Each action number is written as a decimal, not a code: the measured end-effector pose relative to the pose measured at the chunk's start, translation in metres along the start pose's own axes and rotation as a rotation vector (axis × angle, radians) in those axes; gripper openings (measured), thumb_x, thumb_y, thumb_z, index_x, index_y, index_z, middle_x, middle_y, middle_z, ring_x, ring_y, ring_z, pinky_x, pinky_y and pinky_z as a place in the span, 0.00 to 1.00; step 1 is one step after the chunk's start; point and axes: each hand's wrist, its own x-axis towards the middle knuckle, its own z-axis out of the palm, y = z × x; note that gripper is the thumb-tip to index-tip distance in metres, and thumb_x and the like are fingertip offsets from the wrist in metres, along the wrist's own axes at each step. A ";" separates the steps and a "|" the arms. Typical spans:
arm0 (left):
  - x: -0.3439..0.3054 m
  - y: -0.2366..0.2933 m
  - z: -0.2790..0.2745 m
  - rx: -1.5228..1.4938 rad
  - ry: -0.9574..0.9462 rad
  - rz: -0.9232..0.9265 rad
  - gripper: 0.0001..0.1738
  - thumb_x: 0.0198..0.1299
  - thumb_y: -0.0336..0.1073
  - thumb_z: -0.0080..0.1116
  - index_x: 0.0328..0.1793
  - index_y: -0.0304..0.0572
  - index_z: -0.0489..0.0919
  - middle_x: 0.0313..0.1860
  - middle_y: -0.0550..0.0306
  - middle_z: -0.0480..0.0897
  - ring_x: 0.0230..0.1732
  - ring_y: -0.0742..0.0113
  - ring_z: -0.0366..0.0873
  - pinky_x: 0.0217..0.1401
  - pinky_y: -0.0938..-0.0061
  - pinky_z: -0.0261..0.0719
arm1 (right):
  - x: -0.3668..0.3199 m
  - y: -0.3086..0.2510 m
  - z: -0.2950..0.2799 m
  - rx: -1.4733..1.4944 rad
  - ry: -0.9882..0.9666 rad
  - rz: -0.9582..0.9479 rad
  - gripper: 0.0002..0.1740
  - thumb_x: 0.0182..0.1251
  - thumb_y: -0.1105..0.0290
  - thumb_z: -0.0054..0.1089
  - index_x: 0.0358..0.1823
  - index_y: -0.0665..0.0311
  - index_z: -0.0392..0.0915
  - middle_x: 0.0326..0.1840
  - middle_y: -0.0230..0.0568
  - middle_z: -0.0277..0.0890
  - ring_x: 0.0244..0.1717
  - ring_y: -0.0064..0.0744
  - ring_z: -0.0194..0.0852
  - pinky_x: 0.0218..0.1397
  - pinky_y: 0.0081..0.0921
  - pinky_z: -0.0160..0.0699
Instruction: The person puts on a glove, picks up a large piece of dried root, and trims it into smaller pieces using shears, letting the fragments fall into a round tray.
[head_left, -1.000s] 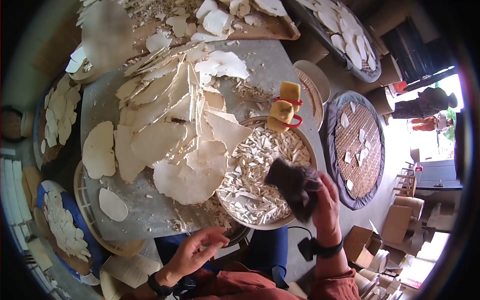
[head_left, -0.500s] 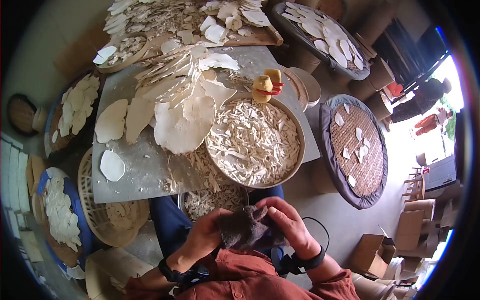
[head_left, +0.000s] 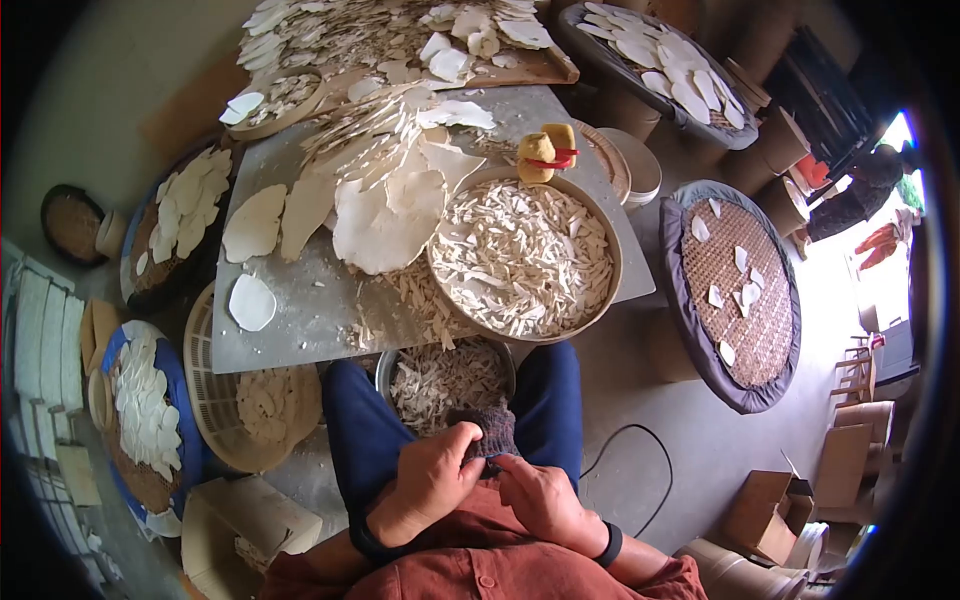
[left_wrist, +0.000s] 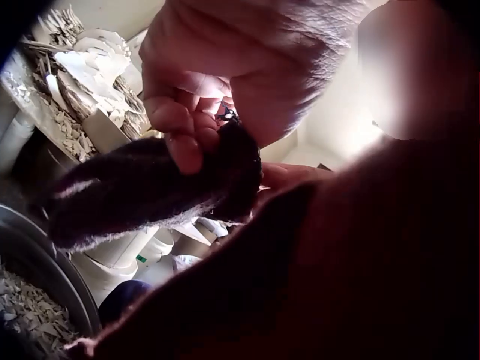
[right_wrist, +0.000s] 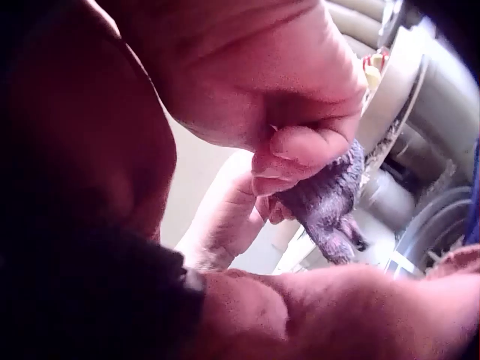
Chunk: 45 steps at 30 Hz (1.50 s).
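Observation:
A dark knitted glove (head_left: pixel 490 432) is held in front of the torso, above the lap. My left hand (head_left: pixel 437 480) pinches its cuff from the left, thumb on top. On the other side my right hand (head_left: pixel 545 498) grips the cuff edge with curled fingers. In the left wrist view the glove (left_wrist: pixel 142 187) hangs out sideways from the fingers of the left hand (left_wrist: pixel 247 67). The right wrist view shows the glove (right_wrist: pixel 326 199) under the curled fingers of the right hand (right_wrist: pixel 262 90), its finger parts pointing down.
On the grey table (head_left: pixel 290 335) lie large pale flakes (head_left: pixel 390 220) and a round tray (head_left: pixel 610 285) of white strips. Yellow rolls with red bands (head_left: pixel 537 158) stand by the tray. Between the knees is a metal basin (head_left: pixel 508 365). A padded round rack (head_left: pixel 790 350) stands right.
The glove has come down from over the tray to the lap, and both hands are now on it, closer together than half a second ago. The view has shifted.

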 end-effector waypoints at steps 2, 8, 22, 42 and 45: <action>-0.003 0.007 0.002 -0.005 -0.017 0.058 0.17 0.47 0.30 0.65 0.44 0.44 0.73 0.31 0.53 0.80 0.31 0.53 0.81 0.30 0.64 0.77 | -0.005 0.004 0.001 0.082 -0.144 0.179 0.16 0.63 0.79 0.52 0.52 0.69 0.69 0.26 0.38 0.76 0.26 0.38 0.78 0.26 0.29 0.76; -0.009 0.013 0.011 -0.055 -0.071 0.345 0.06 0.51 0.28 0.57 0.33 0.45 0.71 0.22 0.59 0.71 0.23 0.59 0.76 0.25 0.67 0.74 | 0.023 0.019 -0.014 1.529 -0.065 0.615 0.15 0.73 0.71 0.40 0.56 0.65 0.69 0.22 0.24 0.67 0.13 0.14 0.53 0.14 0.12 0.53; 0.005 0.007 -0.013 -0.230 -0.068 0.384 0.11 0.54 0.33 0.63 0.42 0.43 0.77 0.27 0.58 0.76 0.26 0.63 0.78 0.27 0.72 0.76 | 0.050 0.011 0.008 1.531 0.197 0.270 0.23 0.68 0.68 0.51 0.62 0.71 0.66 0.62 0.47 0.69 0.60 0.38 0.71 0.66 0.35 0.69; 0.007 -0.017 -0.058 -0.960 0.203 -0.205 0.07 0.63 0.27 0.57 0.46 0.37 0.75 0.38 0.62 0.76 0.38 0.80 0.73 0.40 0.85 0.72 | 0.021 0.012 -0.011 1.118 0.038 0.233 0.23 0.69 0.66 0.52 0.61 0.71 0.67 0.61 0.41 0.70 0.61 0.33 0.67 0.65 0.29 0.64; 0.009 -0.009 -0.054 -1.067 0.107 -0.308 0.12 0.63 0.28 0.57 0.52 0.37 0.73 0.43 0.58 0.79 0.43 0.77 0.76 0.45 0.82 0.75 | 0.017 0.023 -0.011 0.798 0.024 0.200 0.24 0.72 0.62 0.46 0.63 0.71 0.65 0.61 0.37 0.70 0.61 0.28 0.68 0.65 0.27 0.64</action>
